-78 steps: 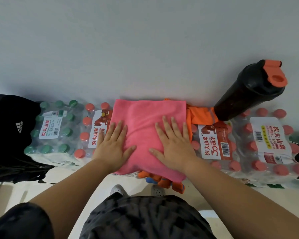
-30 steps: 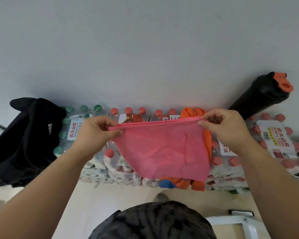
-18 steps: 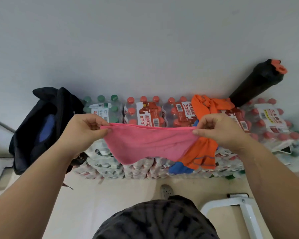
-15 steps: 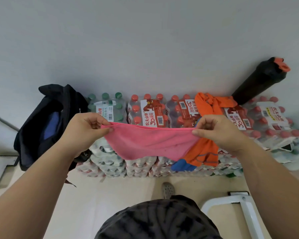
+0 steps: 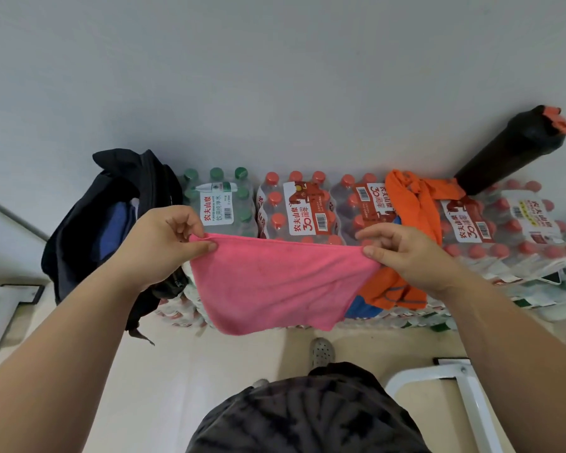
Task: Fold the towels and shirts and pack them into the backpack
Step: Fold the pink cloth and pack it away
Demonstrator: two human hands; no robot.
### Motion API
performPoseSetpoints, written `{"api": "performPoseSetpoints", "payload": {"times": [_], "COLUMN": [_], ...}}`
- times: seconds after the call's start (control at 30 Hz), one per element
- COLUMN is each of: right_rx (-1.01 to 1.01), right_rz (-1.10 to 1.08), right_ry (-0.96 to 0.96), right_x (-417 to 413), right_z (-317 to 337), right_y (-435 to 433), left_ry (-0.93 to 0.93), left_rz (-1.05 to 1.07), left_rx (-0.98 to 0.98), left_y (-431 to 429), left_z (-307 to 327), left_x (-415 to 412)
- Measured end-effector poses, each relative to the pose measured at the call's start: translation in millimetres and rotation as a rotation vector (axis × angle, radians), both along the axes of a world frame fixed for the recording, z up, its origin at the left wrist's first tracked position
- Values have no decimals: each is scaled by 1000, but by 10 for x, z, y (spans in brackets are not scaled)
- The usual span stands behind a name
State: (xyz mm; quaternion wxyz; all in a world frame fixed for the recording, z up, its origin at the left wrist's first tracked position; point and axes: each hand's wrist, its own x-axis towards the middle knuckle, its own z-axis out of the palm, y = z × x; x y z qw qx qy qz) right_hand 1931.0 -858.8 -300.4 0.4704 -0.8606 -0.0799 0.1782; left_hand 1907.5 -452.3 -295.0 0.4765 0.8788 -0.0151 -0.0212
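A folded pink towel (image 5: 276, 282) hangs in the air in front of me. My left hand (image 5: 164, 243) pinches its upper left corner and my right hand (image 5: 406, 253) pinches its upper right corner, so the top edge is stretched between them. The black backpack (image 5: 89, 223) stands open at the left, against the wall, with something blue inside. An orange shirt (image 5: 409, 207) lies crumpled over the water bottle packs, partly hidden behind the towel and my right hand.
Shrink-wrapped packs of water bottles (image 5: 294, 207) are stacked along the wall as a work surface. A black shaker bottle (image 5: 517, 145) with an orange lid stands at the back right. A white metal frame (image 5: 451, 384) is by my right leg.
I lifted the pink towel off the bottle packs, where my palms had pressed it flat, and now hold it up by its top corners. The view has shifted left, showing the open backpack.
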Motion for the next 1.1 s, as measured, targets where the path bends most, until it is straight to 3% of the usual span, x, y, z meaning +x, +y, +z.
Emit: {"api": "performPoseSetpoints", "payload": {"times": [0.17,0.37,0.47,0.57,0.67,0.77,0.93,1.1], "right_rx": [-304,-383,-410,-396,-128,68,274,224], "right_rz": [122,127,111,24,-118,-222,-350,-448], "right_ry": [-21,-175,-272,-234,28,269,417,221], "right_x": [266,737,1015,1303,1512,1688,1920,2132], "right_z": [-28,-223,-307,-406,-448,-519,-614,-777], "right_y": [67,119,171,238,327,366,514,593], "left_ry": [50,54,111,214,398,490,377,234], "left_rz": [-48,175,341,471,639,750,819,747], "left_rx": [303,351,278,106,-263,-465,-564,-484], "left_y": [4,-164,-253,-350,-451,-544,-664,-532], "left_z": [-64,-134,-193,-260,-312,-375,-477,-560], "left_x": [236,568,789,1013,1179,1292,1410,1611]}}
